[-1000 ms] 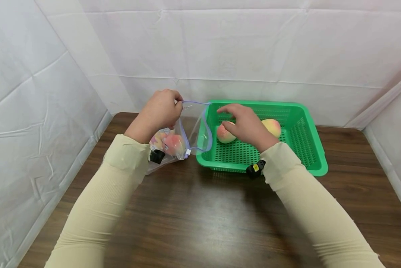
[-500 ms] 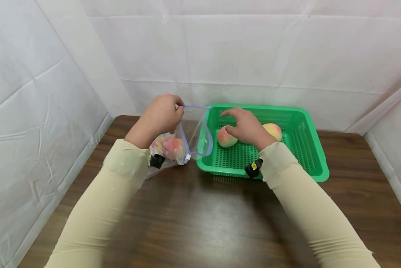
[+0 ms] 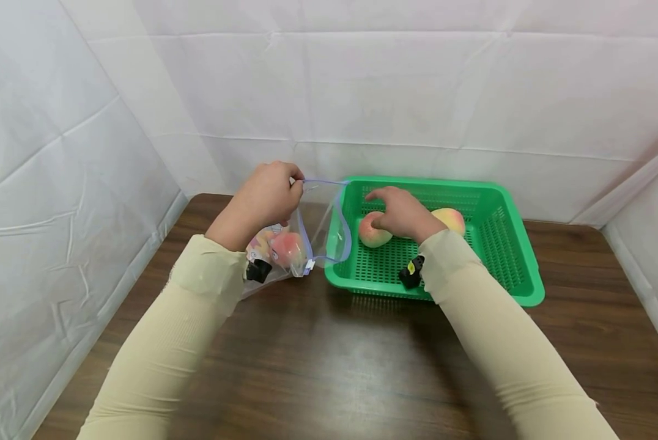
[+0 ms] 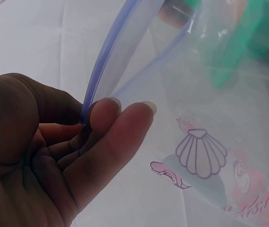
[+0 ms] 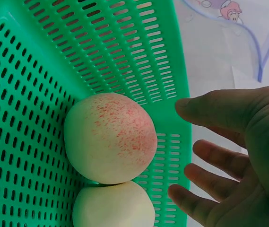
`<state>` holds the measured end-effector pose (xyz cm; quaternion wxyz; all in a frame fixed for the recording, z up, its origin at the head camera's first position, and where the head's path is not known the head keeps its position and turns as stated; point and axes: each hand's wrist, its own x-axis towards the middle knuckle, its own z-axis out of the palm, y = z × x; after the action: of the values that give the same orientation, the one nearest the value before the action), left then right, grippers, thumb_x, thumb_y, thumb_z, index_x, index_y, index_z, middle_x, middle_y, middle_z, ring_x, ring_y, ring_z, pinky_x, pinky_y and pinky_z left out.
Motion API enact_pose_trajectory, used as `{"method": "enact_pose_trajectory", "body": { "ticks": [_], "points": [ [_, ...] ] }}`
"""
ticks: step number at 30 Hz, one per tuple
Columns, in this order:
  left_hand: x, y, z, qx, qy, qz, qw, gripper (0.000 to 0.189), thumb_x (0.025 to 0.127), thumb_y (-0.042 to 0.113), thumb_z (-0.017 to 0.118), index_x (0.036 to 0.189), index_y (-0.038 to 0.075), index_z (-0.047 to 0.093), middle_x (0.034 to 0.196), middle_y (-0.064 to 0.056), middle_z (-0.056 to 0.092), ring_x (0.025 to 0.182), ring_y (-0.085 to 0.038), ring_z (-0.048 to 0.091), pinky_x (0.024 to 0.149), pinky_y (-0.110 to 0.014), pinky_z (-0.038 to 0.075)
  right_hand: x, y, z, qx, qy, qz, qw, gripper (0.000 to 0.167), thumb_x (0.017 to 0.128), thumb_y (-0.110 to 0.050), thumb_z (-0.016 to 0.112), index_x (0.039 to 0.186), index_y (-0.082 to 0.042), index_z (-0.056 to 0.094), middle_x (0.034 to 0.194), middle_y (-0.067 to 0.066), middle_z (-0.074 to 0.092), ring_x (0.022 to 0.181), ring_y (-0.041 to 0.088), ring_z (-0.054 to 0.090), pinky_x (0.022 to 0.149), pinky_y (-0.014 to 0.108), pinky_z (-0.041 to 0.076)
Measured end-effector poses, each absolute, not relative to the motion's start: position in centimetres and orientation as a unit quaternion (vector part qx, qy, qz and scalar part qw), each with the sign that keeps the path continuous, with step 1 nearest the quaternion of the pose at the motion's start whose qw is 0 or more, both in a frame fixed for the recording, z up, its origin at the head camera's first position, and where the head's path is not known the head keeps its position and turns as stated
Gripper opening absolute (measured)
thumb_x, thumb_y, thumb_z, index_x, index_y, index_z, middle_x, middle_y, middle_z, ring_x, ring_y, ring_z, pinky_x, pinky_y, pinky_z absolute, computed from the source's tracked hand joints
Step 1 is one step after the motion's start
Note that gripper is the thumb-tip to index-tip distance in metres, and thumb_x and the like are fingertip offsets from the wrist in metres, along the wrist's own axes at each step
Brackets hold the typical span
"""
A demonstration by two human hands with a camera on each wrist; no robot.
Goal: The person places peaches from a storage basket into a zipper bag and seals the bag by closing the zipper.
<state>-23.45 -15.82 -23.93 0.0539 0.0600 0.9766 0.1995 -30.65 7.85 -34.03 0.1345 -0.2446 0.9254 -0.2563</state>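
Peach [image 3: 373, 236] sits near our right hand [image 3: 405, 212], fingers spread! Our left hand [image 3: 265, 194] has its fingers pinching the bag rim [image 4: 102, 57]. We'd best cup the peach gently.

Head view looks down; wrist close-ups share the bag [image 4: 203, 158].

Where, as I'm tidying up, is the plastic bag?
In the head view, the plastic bag is mostly left of the green basket, pinched by the left hand.
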Motion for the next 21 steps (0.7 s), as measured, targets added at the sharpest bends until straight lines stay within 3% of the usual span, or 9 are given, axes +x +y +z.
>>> {"method": "enact_pose_trajectory", "body": {
  "ticks": [4, 15, 18, 21],
  "points": [
    [-23.5, -15.9, -23.9, 0.062, 0.976, 0.202, 0.052, 0.037, 0.099, 0.018, 0.036, 0.124, 0.004, 0.059, 0.062, -0.006, 0.063, 0.053, -0.017, 0.065, 0.065, -0.032, 0.049, -31.1, 7.6, -34.2, -0.245, 0.925, -0.253, 0.145, 0.054, 0.089, -0.01, 0.061, 0.141, -0.012, 0.049, 0.153, 0.013, 0.037, 0.108, 0.027, 0.048, 0.077, 0.038, 0.039],
    [-23.5, -15.4, -23.6, 0.06, 0.977, 0.196, 0.052, 0.038, 0.099, 0.02, 0.037, 0.126, 0.004, 0.058, 0.063, -0.006, 0.063, 0.054, -0.016, 0.066, 0.068, -0.032, 0.05, -32.1, 7.2, -34.4, -0.231, 0.927, -0.229, 0.185, 0.059, 0.087, -0.008, 0.062, 0.144, -0.011, 0.045, 0.15, 0.016, 0.039, 0.068, 0.02, 0.038, 0.064, 0.034, 0.036],
    [-23.4, -15.3, -23.6, 0.06, 0.977, 0.197, 0.054, 0.038, 0.099, 0.02, 0.037, 0.126, 0.004, 0.059, 0.064, -0.006, 0.063, 0.055, -0.016, 0.067, 0.068, -0.032, 0.05, -32.2, 7.1, -34.6, -0.229, 0.927, -0.218, 0.2, 0.06, 0.087, -0.007, 0.062, 0.145, -0.011, 0.044, 0.148, 0.016, 0.043, 0.077, 0.021, 0.046, 0.067, 0.034, 0.038],
    [-23.4, -15.3, -23.7, 0.06, 0.977, 0.196, 0.054, 0.037, 0.099, 0.02, 0.037, 0.126, 0.004, 0.059, 0.065, -0.007, 0.063, 0.055, -0.016, 0.067, 0.068, -0.032, 0.051, -32.2, 7.0, -34.9, -0.233, 0.927, -0.206, 0.21, 0.061, 0.087, -0.006, 0.062, 0.145, -0.011, 0.044, 0.148, 0.017, 0.044, 0.101, 0.026, 0.054, 0.075, 0.036, 0.042]
  ]
}}
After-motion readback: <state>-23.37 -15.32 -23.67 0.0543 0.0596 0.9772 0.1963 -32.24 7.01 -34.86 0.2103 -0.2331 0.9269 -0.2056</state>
